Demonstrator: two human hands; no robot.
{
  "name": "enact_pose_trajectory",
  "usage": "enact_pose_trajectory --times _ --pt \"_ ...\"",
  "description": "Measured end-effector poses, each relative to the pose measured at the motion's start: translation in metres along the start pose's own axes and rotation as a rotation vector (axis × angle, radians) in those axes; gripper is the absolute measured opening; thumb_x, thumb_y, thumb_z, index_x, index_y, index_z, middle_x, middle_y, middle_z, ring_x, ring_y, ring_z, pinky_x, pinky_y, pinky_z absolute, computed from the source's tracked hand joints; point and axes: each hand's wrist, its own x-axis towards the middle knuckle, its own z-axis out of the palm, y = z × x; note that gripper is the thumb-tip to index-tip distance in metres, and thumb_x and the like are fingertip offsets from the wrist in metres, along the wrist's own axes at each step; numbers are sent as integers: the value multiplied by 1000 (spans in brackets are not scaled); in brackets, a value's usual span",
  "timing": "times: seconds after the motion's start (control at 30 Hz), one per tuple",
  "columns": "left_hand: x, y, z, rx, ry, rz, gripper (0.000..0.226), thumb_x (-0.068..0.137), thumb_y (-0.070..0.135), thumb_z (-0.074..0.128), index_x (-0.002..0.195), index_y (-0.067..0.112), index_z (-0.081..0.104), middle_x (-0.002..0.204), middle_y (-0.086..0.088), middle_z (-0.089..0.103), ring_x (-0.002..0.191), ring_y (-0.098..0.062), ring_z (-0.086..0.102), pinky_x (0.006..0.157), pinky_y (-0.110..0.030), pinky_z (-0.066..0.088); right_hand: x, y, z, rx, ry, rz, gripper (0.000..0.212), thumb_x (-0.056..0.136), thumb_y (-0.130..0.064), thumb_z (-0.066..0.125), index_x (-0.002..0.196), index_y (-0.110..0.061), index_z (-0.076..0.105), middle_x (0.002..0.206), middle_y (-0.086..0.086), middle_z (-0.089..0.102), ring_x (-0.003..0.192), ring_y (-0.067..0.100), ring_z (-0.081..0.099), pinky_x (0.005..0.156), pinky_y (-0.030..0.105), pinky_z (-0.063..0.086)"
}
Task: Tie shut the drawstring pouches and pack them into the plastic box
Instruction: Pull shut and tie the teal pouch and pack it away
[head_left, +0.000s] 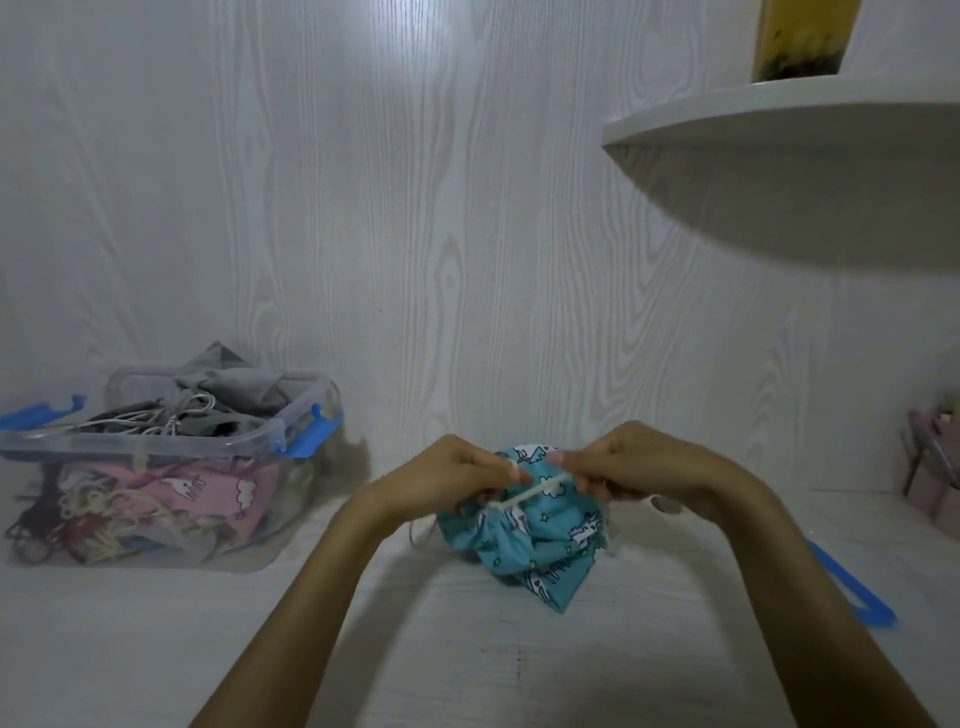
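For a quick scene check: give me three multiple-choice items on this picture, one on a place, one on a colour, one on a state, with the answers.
1. Where is the plastic box?
A. left of the hands
B. on the shelf
C. right of the hands

2. What colour is the pouch being tied?
A. pink
B. teal
C. grey

3. How is the box?
A. lidded
B. open, holding pouches
C. bare inside

Answers: 1 A, it sits far left on the table. 2 B, teal cloth shows between left hand and right hand, which pull its white drawstring. 3 B, no lid on it, fabric fills it.
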Motion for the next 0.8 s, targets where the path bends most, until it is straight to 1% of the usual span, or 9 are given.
enact_pose_trajectory --times 0.1,0.2,0.27,0.33,0.37,0.43,0.53,0.7,0.8 --pt "4 4 20 60 -193 -54 29 94 27 53 107 8 71 91 -12 66 76 -19 54 63 -20 40 -9 -6 -11 139 100 -49 39 80 -52 60 60 -19 61 55 -7 53 56 7 42 61 20 34" --pt "6 8 32 78 -290 -47 34 92 35 54 111 10 68 109 -15 66 87 -25 53 72 -30 43 -11 -16 -7 159 181 -161 36 84 -49 58 62 -21 64 58 -12 57 53 -5 49 67 17 34" --pt "5 8 33 94 -329 6 36 97 36 47 115 13 67 94 -11 70 77 -18 56 71 -26 45 -11 -23 0 178 131 -273 29 87 -48 53 88 -27 72 82 -22 65 68 -14 53 73 14 35" --pt "1 11 29 38 -328 28 35 99 32 43 115 12 67 73 3 60 64 -6 50 62 -15 43 -9 -25 6 161 29 -353 36 92 -46 45 124 -35 58 108 -34 52 91 -20 47 76 9 34" --pt "0 12 25 -6 -316 30 34 100 31 42 113 13 68 74 5 58 65 -5 50 62 -13 44 -6 -23 7 135 18 -365 37 95 -42 42 131 -36 50 114 -35 47 101 -17 45 79 8 34" --pt "-4 14 17 -97 -284 24 33 100 30 41 99 22 73 81 2 60 72 -6 56 65 -14 48 -1 -14 5 17 101 -369 32 98 -28 45 129 -32 50 124 -23 48 117 -1 47 83 11 37" --pt "-8 17 5 -181 -225 29 46 99 29 41 70 29 76 72 8 62 75 -7 59 65 -14 48 3 2 -1 -178 137 -341 24 91 -13 57 108 -30 62 116 -12 61 108 8 56 78 16 46" --pt "-15 22 -4 -219 -199 29 36 97 30 44 84 24 77 80 -1 60 73 -8 58 68 -17 50 9 6 13 40 40 -400 17 84 -20 68 99 -26 74 92 -10 73 84 1 64 74 16 50" --pt "-16 22 -5 -239 -197 14 41 97 30 44 74 27 77 81 -1 64 78 -10 59 71 -19 51 16 8 19 132 87 -447 19 83 -15 68 99 -25 74 90 -6 74 82 4 67 72 16 51"
